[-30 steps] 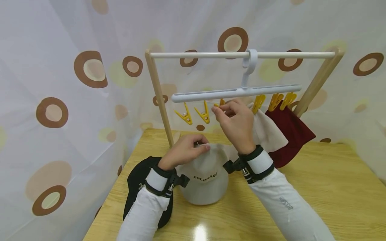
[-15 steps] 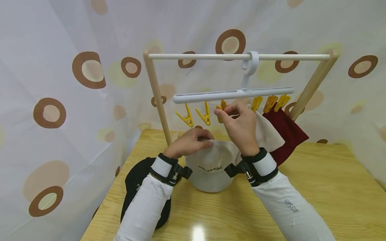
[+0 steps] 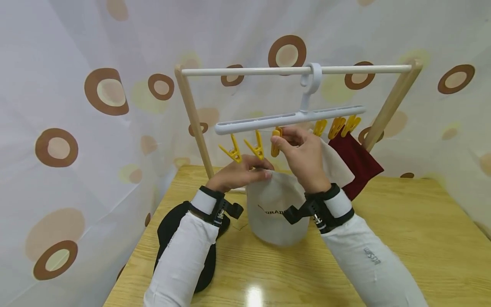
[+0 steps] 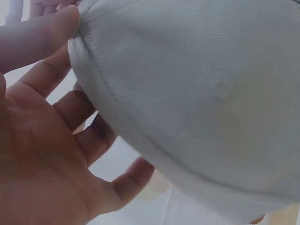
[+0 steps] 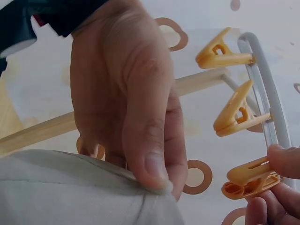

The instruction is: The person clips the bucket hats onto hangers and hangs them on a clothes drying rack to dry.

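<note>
Pale grey cap (image 3: 277, 228): held below the hanger, in front of the rack; of the dark lettering across its front only "ORAD" can be read, the rest being hidden or faint. Whether the bench (image 3: 414, 238) is touched by its lower edge cannot be told.
Left hand (image 3: 238, 172): clasped on the cap's upper edge, with the thumb pressed on the near side; in the left wrist view the fingers are seen spread behind the hem.
Right hand (image 3: 304, 155): a yellow clothespin (image 3: 275, 144) is pinched between thumb and fingers.
Gap: in the right wrist view the pinched clothespin is shown apart from the cap, with backdrop visible between them.
Cap's hem: a curved seam and a small round mark on the fabric are shown by the left wrist view alone.
Sleeve print: small grey letters are carried by the right sleeve (image 3: 370, 256), too small to be read surely.
Hanger (image 3: 261, 123): white, hooked over the rod of the wooden rack (image 3: 192, 115); two more yellow clothespins (image 3: 256, 148) are hung at its left.
Cloths: a cream cloth (image 3: 338, 165) and a dark red cloth (image 3: 354, 160) are hung by yellow clips (image 3: 336, 128) at the right.
Black cap (image 3: 172, 224): laid on the bench, partly covered by the left sleeve (image 3: 184, 260).
Backdrop (image 3: 61, 34): patterned with brown rings.
</note>
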`<action>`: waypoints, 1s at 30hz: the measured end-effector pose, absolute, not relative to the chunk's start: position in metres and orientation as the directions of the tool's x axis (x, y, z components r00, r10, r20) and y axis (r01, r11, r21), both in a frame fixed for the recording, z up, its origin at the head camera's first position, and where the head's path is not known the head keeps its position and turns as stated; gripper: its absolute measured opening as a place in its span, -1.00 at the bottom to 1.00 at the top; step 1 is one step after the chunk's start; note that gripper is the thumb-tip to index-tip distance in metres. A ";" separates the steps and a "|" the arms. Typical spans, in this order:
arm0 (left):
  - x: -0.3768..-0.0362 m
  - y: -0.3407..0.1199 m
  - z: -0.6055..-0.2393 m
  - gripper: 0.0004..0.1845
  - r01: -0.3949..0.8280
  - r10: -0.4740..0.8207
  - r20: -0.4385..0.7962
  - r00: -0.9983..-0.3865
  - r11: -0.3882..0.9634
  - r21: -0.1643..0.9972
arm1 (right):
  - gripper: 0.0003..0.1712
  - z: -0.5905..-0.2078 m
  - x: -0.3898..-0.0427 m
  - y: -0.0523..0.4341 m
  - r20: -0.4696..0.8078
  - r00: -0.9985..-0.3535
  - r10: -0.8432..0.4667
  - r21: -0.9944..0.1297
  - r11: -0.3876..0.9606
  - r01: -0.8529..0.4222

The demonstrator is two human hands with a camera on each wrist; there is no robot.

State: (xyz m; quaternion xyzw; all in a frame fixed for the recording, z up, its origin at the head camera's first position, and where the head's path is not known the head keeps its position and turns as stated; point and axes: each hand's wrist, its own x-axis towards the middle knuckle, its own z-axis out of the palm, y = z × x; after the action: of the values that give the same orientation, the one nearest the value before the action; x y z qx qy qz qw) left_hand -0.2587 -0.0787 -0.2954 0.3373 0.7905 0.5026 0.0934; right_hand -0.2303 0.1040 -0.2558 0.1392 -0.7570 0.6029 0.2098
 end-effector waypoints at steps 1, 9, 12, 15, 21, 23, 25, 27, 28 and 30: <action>-0.260 -0.079 -0.296 -0.78 0.449 0.626 0.215 -0.749 0.241 0.860 | -0.69 -0.255 -0.230 0.105 0.470 -0.882 0.040 -0.867 0.210 -0.452; -0.265 -0.078 -0.296 -0.78 0.435 0.610 0.270 -0.745 0.137 0.890 | -0.76 -0.254 -0.232 0.112 0.364 -0.931 -0.010 -0.931 0.027 -0.364; -0.266 -0.077 -0.295 -0.72 0.374 0.590 0.238 -0.772 0.118 0.920 | -0.85 -0.253 -0.232 0.113 0.331 -0.943 -0.022 -0.944 -0.007 -0.331; -0.267 -0.076 -0.295 -0.77 0.362 0.565 0.240 -0.790 0.113 0.925 | -0.85 -0.253 -0.231 0.114 0.297 -0.954 -0.024 -0.955 0.005 -0.298; -0.265 -0.076 -0.294 -0.85 0.336 0.477 0.241 -0.845 0.123 0.934 | -0.63 -0.252 -0.229 0.114 0.282 -0.959 -0.022 -0.957 0.057 -0.283; -0.265 -0.077 -0.295 -0.80 0.320 0.431 0.246 -0.868 0.105 0.942 | -0.62 -0.251 -0.228 0.113 0.280 -0.960 -0.019 -0.958 0.064 -0.281; -0.265 -0.078 -0.296 -0.77 0.320 0.396 0.266 -0.879 0.076 0.944 | -0.59 -0.250 -0.227 0.112 0.278 -0.960 -0.017 -0.957 0.074 -0.279; -0.265 -0.078 -0.296 -0.75 0.332 0.371 0.287 -0.884 0.063 0.941 | -0.59 -0.250 -0.226 0.111 0.279 -0.960 -0.017 -0.957 0.079 -0.280; -0.265 -0.078 -0.296 -0.74 0.334 0.363 0.292 -0.885 0.056 0.941 | -0.60 -0.250 -0.226 0.111 0.281 -0.959 -0.019 -0.956 0.078 -0.282; -0.265 -0.079 -0.296 -0.75 0.342 0.360 0.300 -0.883 0.057 0.938 | -0.61 -0.251 -0.226 0.111 0.286 -0.958 -0.023 -0.955 0.078 -0.287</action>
State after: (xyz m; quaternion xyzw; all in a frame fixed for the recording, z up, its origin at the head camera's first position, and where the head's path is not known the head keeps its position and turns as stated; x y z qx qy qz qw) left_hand -0.2647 -0.0787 -0.2960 0.2416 0.7268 0.6429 0.0072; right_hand -0.2258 0.1108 -0.2506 0.1063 -0.7276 0.6706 0.0985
